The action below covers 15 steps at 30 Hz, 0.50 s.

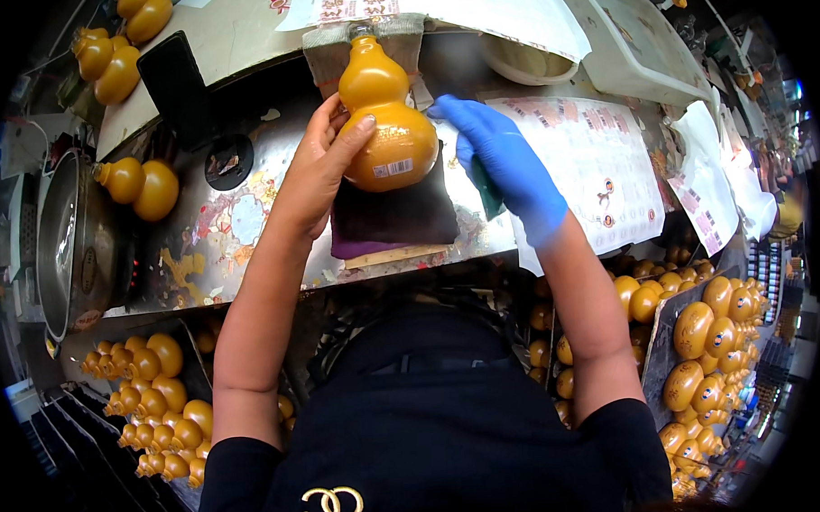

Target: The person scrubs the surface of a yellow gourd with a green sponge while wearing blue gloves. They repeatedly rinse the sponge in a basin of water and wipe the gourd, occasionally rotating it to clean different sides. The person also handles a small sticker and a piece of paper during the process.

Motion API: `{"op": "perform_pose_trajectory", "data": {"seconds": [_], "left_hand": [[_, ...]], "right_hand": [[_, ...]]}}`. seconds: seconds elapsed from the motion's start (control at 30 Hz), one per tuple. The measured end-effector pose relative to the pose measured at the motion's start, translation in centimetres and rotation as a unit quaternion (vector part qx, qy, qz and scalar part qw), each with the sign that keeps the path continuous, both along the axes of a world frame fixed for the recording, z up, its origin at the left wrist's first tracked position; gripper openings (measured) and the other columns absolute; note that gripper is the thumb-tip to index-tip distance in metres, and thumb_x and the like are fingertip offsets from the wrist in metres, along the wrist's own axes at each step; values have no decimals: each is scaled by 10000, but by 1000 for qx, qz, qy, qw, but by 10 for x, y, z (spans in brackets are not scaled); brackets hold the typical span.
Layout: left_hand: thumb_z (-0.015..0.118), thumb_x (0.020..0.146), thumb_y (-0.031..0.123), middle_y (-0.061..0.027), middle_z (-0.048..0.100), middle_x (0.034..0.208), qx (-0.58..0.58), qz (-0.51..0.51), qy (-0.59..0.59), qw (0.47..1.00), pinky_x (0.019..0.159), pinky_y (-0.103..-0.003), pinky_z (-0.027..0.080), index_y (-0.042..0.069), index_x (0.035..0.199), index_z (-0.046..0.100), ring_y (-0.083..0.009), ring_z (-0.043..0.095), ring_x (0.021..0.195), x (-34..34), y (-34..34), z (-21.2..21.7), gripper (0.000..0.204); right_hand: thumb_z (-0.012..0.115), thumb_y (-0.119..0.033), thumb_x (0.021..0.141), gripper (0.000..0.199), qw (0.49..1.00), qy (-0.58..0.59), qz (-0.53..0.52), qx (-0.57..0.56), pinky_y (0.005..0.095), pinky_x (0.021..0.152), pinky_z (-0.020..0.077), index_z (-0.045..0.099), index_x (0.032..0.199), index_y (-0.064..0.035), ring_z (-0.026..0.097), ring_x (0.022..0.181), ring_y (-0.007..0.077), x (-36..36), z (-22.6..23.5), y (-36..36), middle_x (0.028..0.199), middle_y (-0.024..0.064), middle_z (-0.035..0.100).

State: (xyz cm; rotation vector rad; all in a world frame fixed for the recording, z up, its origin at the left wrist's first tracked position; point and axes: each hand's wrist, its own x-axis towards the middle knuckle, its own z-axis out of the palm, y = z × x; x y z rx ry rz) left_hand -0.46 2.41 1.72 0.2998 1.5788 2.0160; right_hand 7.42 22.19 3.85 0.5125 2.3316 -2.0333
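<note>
A glossy amber gourd-shaped bottle lies with its neck away from me on a dark folded cloth. A small white barcode label sits on its near, wider bulb. My bare left hand is closed on the bottle's left side, with the thumb on top near the waist. My right hand, in a blue glove, is just right of the bottle, its fingertips pointing toward it. Under that palm a flat dark green piece is held; its kind is mostly hidden.
Sticker sheets cover the table's right side. At left are a phone on a round stand, a gourd bottle and a metal pan. A white tray stands back right. Racks of gourd bottles flank me.
</note>
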Motion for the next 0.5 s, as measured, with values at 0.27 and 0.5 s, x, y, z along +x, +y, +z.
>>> {"op": "perform_pose_trajectory", "data": {"seconds": [0.27, 0.5], "left_hand": [[679, 863, 297, -157, 407, 1388, 13, -10, 35, 999, 1082, -322, 297, -5, 1438, 246, -229, 397, 1298, 2, 0, -10, 782], [627, 896, 319, -150, 411, 1385, 7, -5, 18, 1000, 1085, -313, 287, 1, 1439, 249, -225, 395, 1298, 0, 1, -8, 734]], "right_hand": [[692, -647, 704, 829, 983, -42, 154, 96, 305, 775, 490, 617, 1092, 81, 625, 894, 216, -29, 1, 2, 986, 173, 648], [657, -569, 791, 684, 983, -37, 173, 46, 251, 749, 449, 634, 1082, 49, 569, 822, 142, -34, -4, 8, 911, 90, 635]]}}
